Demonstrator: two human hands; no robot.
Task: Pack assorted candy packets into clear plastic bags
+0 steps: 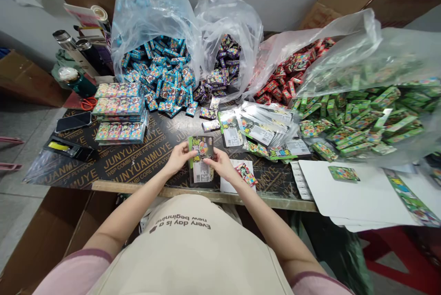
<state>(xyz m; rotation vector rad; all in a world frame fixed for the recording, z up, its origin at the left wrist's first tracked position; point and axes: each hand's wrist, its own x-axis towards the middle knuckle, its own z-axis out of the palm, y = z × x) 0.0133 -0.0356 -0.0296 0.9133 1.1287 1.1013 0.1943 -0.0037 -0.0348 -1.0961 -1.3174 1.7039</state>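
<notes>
From the held sleeve (200,141), I can pass at nine o'clock over bare tabletop (156,145); stacked packs (120,106) block ten, loose boxes (208,113) stand at twelve, the sleeve pile (262,125) crowds two.

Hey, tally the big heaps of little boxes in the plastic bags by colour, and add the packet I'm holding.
Blue heap: 1
Purple heap: 1
Red heap: 1
Green heap: 1
Packet, held by left hand and right hand: 1
Total: 5
</notes>
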